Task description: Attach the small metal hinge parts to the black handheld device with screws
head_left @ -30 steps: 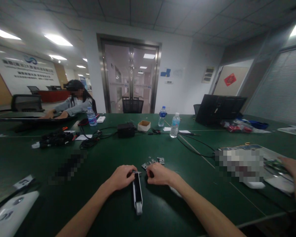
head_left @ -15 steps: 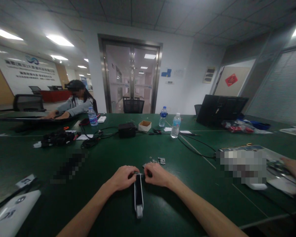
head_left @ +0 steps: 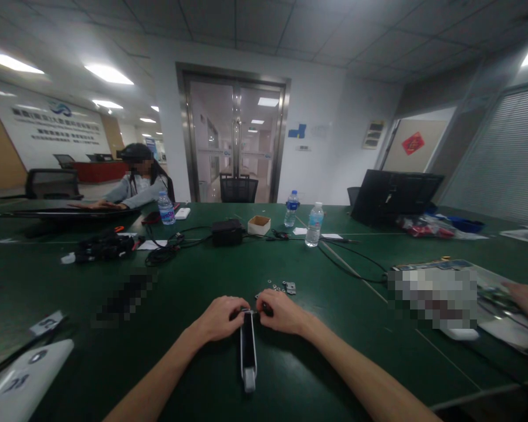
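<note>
A long, narrow piece with a white frame and a dark inside [head_left: 248,346] lies on the green table, pointing toward me, its near end a pale block. My left hand [head_left: 222,316] is closed on the far end of this piece, thumb and fingers at its left edge. On the other side, my right hand [head_left: 281,312] is curled with its fingertips at the same far end. Something small and dark shows between its fingers, too hidden to name. Just beyond my right hand lie several small washers or nuts and little metal brackets [head_left: 290,288].
Farther back stand a black box [head_left: 227,232], a small open carton [head_left: 259,225] and water bottles [head_left: 314,225]. Cables [head_left: 162,253] lie at left. A white casing [head_left: 26,381] is near left. At right, another person's hand [head_left: 525,302] touches an opened device [head_left: 501,293]; another person sits far left.
My hands and the narrow piece stay almost in place. The view has shifted very slightly. At far left, the seated person's hands have moved a little.
</note>
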The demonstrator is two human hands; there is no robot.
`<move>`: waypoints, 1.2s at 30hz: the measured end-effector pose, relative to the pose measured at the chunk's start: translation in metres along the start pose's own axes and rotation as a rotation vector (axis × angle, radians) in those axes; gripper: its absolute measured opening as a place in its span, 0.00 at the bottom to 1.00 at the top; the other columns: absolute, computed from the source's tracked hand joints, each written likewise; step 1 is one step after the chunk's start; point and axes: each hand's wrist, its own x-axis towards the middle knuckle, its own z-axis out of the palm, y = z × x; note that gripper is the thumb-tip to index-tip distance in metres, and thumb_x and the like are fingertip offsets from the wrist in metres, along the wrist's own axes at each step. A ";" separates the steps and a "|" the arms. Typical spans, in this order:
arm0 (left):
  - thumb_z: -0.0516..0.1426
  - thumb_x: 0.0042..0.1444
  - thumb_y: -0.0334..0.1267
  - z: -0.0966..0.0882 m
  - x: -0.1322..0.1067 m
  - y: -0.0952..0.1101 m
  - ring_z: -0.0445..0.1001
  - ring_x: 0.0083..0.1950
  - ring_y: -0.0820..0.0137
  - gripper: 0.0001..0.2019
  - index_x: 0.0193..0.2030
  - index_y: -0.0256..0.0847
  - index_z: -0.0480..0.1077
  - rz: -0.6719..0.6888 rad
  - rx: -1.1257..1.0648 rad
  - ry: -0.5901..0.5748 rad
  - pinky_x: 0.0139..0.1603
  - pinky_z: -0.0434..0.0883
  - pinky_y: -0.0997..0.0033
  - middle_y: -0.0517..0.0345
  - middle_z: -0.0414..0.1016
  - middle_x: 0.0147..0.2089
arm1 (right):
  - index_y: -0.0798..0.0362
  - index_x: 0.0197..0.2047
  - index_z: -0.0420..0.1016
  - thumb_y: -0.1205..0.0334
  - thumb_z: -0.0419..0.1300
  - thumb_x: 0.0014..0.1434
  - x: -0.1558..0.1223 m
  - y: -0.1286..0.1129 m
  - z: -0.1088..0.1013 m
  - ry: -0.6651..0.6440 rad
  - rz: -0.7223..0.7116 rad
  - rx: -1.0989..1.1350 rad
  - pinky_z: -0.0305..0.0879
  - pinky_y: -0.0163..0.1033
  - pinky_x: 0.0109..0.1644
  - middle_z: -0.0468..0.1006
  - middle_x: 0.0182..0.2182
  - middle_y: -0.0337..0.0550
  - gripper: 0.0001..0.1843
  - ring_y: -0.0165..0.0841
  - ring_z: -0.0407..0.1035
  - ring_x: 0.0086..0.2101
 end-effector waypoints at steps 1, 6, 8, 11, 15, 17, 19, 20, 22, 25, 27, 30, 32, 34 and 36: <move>0.46 0.60 0.43 0.000 0.000 0.000 0.69 0.36 0.70 0.15 0.44 0.42 0.70 -0.005 -0.002 0.000 0.42 0.64 0.69 0.58 0.73 0.37 | 0.55 0.33 0.69 0.71 0.57 0.51 0.000 -0.001 -0.001 -0.005 -0.005 0.001 0.58 0.31 0.35 0.69 0.30 0.39 0.04 0.28 0.62 0.31; 0.46 0.60 0.43 -0.001 -0.001 0.001 0.69 0.37 0.69 0.15 0.45 0.42 0.70 -0.023 -0.021 -0.010 0.44 0.65 0.67 0.58 0.73 0.38 | 0.55 0.34 0.70 0.71 0.55 0.53 0.000 -0.006 -0.007 -0.027 -0.011 -0.003 0.59 0.32 0.35 0.69 0.31 0.40 0.06 0.28 0.63 0.31; 0.46 0.60 0.43 -0.002 -0.001 0.002 0.69 0.37 0.69 0.15 0.44 0.42 0.70 -0.020 -0.017 -0.010 0.44 0.65 0.67 0.58 0.73 0.38 | 0.55 0.35 0.71 0.72 0.55 0.53 0.000 -0.006 -0.007 -0.028 -0.004 -0.002 0.60 0.32 0.36 0.70 0.32 0.41 0.06 0.28 0.63 0.32; 0.46 0.60 0.43 -0.002 -0.001 0.003 0.69 0.37 0.69 0.15 0.44 0.42 0.70 -0.016 -0.005 -0.006 0.45 0.65 0.67 0.58 0.74 0.38 | 0.56 0.35 0.71 0.72 0.55 0.53 0.000 -0.003 -0.004 -0.009 0.000 -0.008 0.60 0.33 0.37 0.71 0.32 0.42 0.07 0.29 0.64 0.33; 0.47 0.59 0.41 -0.002 -0.001 0.002 0.70 0.36 0.69 0.14 0.44 0.42 0.71 -0.007 -0.004 0.005 0.43 0.65 0.68 0.58 0.74 0.37 | 0.56 0.35 0.71 0.73 0.55 0.53 0.000 0.002 0.001 0.023 -0.011 -0.001 0.60 0.32 0.37 0.71 0.32 0.41 0.07 0.28 0.64 0.32; 0.47 0.59 0.41 -0.001 0.000 0.002 0.70 0.36 0.69 0.14 0.44 0.42 0.71 -0.006 -0.007 0.011 0.43 0.65 0.68 0.58 0.74 0.37 | 0.55 0.35 0.70 0.73 0.55 0.52 0.000 0.002 0.001 0.032 -0.014 0.008 0.60 0.32 0.37 0.71 0.31 0.40 0.08 0.28 0.64 0.31; 0.47 0.59 0.41 -0.001 0.000 0.001 0.70 0.36 0.70 0.13 0.44 0.42 0.71 -0.009 -0.017 0.013 0.44 0.64 0.68 0.58 0.74 0.37 | 0.55 0.35 0.70 0.73 0.55 0.51 0.001 0.000 0.000 0.030 -0.017 0.013 0.60 0.32 0.36 0.71 0.30 0.40 0.08 0.28 0.64 0.30; 0.47 0.59 0.41 -0.001 -0.001 0.001 0.70 0.36 0.70 0.14 0.44 0.42 0.71 -0.014 -0.024 0.012 0.44 0.65 0.68 0.58 0.74 0.36 | 0.55 0.35 0.70 0.73 0.55 0.50 0.000 -0.001 -0.001 0.028 -0.018 0.016 0.60 0.32 0.36 0.71 0.30 0.40 0.08 0.28 0.64 0.30; 0.47 0.60 0.42 -0.001 -0.001 0.002 0.70 0.36 0.70 0.14 0.44 0.42 0.70 -0.023 -0.033 0.004 0.44 0.65 0.68 0.58 0.74 0.37 | 0.56 0.35 0.70 0.73 0.56 0.50 0.000 -0.003 -0.002 0.022 -0.022 0.025 0.61 0.32 0.36 0.71 0.30 0.40 0.08 0.28 0.64 0.30; 0.47 0.60 0.41 -0.002 -0.001 0.003 0.70 0.36 0.69 0.14 0.44 0.42 0.70 -0.022 -0.025 -0.002 0.44 0.65 0.67 0.58 0.74 0.37 | 0.55 0.36 0.70 0.71 0.57 0.51 0.000 -0.004 -0.003 0.015 -0.016 0.031 0.61 0.32 0.36 0.71 0.31 0.40 0.08 0.28 0.65 0.31; 0.47 0.59 0.41 -0.002 -0.001 0.003 0.70 0.36 0.69 0.14 0.44 0.42 0.70 -0.021 -0.015 -0.001 0.44 0.65 0.67 0.58 0.74 0.37 | 0.55 0.37 0.70 0.71 0.57 0.51 0.000 -0.004 -0.002 0.015 -0.012 0.028 0.62 0.32 0.37 0.72 0.32 0.40 0.08 0.28 0.65 0.31; 0.47 0.59 0.41 -0.002 -0.001 0.002 0.70 0.37 0.69 0.14 0.44 0.42 0.70 -0.024 -0.017 -0.004 0.44 0.65 0.68 0.58 0.74 0.38 | 0.55 0.37 0.71 0.70 0.57 0.52 0.001 -0.003 0.001 0.029 -0.014 0.031 0.62 0.32 0.36 0.72 0.32 0.41 0.07 0.28 0.65 0.32; 0.47 0.59 0.41 -0.001 -0.001 0.002 0.70 0.37 0.69 0.14 0.44 0.42 0.70 -0.022 -0.021 -0.005 0.44 0.65 0.68 0.58 0.74 0.38 | 0.55 0.37 0.71 0.70 0.57 0.53 0.001 -0.003 0.003 0.030 -0.015 0.035 0.62 0.32 0.36 0.72 0.32 0.41 0.07 0.28 0.66 0.32; 0.47 0.59 0.41 -0.001 -0.001 0.001 0.70 0.37 0.69 0.14 0.44 0.42 0.70 -0.020 -0.014 -0.002 0.44 0.65 0.68 0.58 0.74 0.38 | 0.55 0.37 0.71 0.69 0.57 0.53 0.001 -0.003 0.003 0.028 -0.019 0.033 0.62 0.32 0.37 0.73 0.33 0.41 0.07 0.29 0.66 0.32; 0.47 0.59 0.41 -0.001 -0.001 0.001 0.69 0.37 0.69 0.14 0.44 0.42 0.70 -0.022 -0.006 0.000 0.44 0.65 0.68 0.58 0.74 0.38 | 0.55 0.39 0.71 0.67 0.57 0.54 0.000 -0.002 0.000 0.035 -0.021 0.024 0.63 0.33 0.38 0.73 0.34 0.42 0.07 0.29 0.66 0.34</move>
